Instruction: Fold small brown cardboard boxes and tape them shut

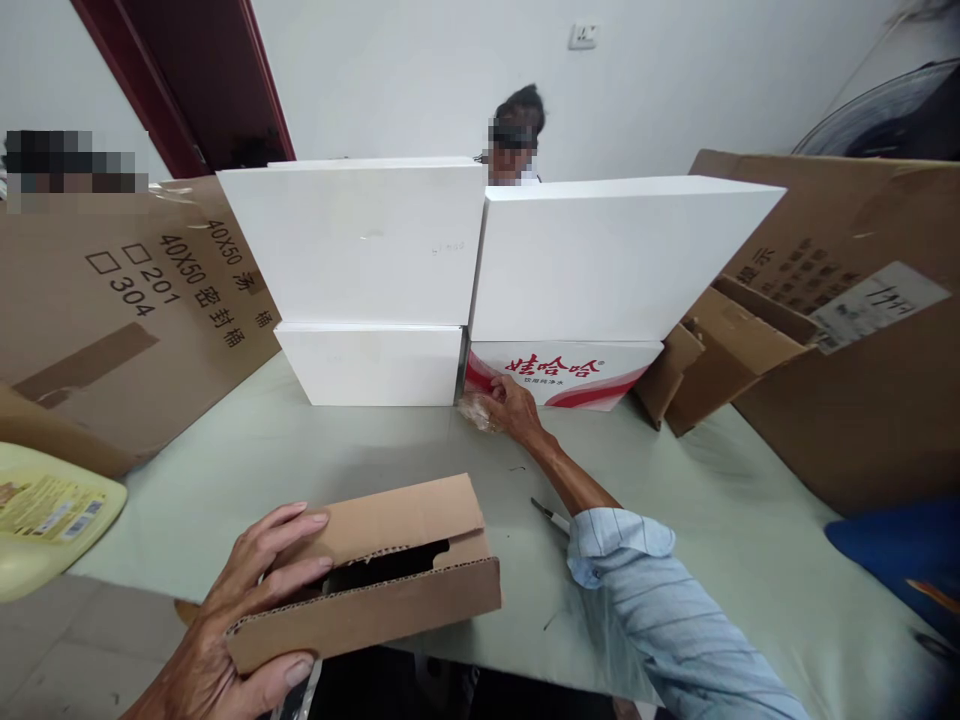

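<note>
Two hands engaged. Left hand [247,600] grasps small brown corrugated cardboard box [390,570] at its left end, over pale green desk [712,500] edge: judged light, stiff, crushable. Right hand [514,405], ahead, touches crumpled clear plastic [474,410]; grip unconfirmed.

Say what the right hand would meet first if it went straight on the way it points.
The right hand seems to touch a crumpled clear wrapper; straight on, it would likely meet the red-printed box right behind, though depth is hard to judge.
</note>
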`<state>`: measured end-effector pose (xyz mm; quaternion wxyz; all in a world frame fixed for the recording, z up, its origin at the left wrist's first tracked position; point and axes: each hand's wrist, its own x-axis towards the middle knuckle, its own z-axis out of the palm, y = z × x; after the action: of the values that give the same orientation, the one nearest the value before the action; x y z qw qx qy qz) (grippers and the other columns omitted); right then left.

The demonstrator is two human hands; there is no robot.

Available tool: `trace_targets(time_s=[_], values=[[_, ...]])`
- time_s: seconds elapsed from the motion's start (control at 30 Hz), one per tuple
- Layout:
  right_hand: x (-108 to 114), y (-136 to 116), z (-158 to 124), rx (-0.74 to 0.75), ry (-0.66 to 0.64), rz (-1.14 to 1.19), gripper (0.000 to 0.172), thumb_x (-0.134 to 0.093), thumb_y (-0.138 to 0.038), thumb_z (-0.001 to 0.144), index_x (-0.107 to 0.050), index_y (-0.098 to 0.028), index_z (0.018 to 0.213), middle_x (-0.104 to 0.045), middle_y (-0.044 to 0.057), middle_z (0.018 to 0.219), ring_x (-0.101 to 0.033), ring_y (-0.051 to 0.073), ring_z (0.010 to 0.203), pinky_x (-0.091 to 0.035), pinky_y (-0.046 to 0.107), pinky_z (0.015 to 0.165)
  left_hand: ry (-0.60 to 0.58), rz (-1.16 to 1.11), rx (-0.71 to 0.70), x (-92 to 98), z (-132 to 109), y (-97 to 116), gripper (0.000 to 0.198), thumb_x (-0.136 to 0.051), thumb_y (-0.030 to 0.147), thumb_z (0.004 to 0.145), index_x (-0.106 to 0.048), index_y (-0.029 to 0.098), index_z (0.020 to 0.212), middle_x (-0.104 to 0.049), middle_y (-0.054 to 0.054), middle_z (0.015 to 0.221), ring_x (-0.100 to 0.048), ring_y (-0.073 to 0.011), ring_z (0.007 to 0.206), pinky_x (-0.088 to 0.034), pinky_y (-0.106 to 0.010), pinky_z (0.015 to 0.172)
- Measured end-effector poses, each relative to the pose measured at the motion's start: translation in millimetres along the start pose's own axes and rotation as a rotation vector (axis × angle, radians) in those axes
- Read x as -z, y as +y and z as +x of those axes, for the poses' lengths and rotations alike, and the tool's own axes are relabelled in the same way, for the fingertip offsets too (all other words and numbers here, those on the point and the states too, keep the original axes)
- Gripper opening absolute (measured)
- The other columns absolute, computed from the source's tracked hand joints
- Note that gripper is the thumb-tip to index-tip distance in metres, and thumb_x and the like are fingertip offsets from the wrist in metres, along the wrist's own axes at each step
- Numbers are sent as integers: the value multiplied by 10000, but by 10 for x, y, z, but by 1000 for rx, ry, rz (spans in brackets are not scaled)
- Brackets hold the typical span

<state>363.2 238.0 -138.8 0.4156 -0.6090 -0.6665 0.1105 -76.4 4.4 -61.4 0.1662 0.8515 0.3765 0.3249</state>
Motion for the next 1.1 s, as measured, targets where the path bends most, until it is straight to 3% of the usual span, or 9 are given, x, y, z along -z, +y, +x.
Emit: trace_targets(time_s=[0.13, 0.27, 0.4, 0.53, 0.7, 1.1], values=[[-31, 0, -36, 58, 64, -54, 325, -648, -451, 900, -628, -209, 1116, -654, 26, 899, -601, 223, 787, -486, 324, 687, -10, 11, -31, 2, 0, -26, 476, -581, 394, 1020, -562, 338, 1492, -449, -89, 1651, -344, -400, 1570, -471, -623, 1186], [-64, -27, -77, 172, 141, -112, 253, -641, -377, 919, -649, -210, 1109, -639, 131, 1176, -592, 302, 1049, -520, 409, 872, -6, 14, -23, -15, -3, -34, 474, -583, 409, 1022, -560, 343, 1490, -449, -92, 1647, -335, -405, 1571, -449, -643, 1194], [-85, -32, -80, 265, 144, -144, 121, -597, -313, 947, -664, -217, 916, -652, 147, 1094, -570, 318, 1087, -483, 458, 986, 1, 7, 0, -25, -2, -13, 461, -575, 423, 1026, -564, 352, 1482, -447, -91, 1650, -342, -412, 1567, -455, -653, 1184], [-108, 4, -54, 275, 127, -140, 146, -573, -295, 944, -635, -223, 832, -657, 97, 939, -598, 276, 957, -502, 409, 905, 9, 1, 8, -19, 2, 11, 462, -584, 409, 1021, -566, 365, 1480, -456, -73, 1647, -349, -392, 1570, -471, -620, 1187], [-83, 45, 10, 189, 104, -113, 184, -586, -388, 957, -641, -225, 892, -642, 30, 819, -594, 215, 773, -485, 316, 714, 1, 15, -14, -12, -8, -14, 480, -592, 392, 1008, -564, 358, 1485, -457, -73, 1644, -347, -384, 1571, -478, -601, 1184], [-60, 25, 242, -1, 57, -226, 142, -726, -340, 847, -661, -221, 803, -663, 5, 736, -579, 195, 705, -379, 288, 647, 5, 0, -1, -23, -1, -20, 476, -598, 424, 1009, -573, 364, 1481, -469, -91, 1638, -353, -414, 1559, -467, -649, 1176]])
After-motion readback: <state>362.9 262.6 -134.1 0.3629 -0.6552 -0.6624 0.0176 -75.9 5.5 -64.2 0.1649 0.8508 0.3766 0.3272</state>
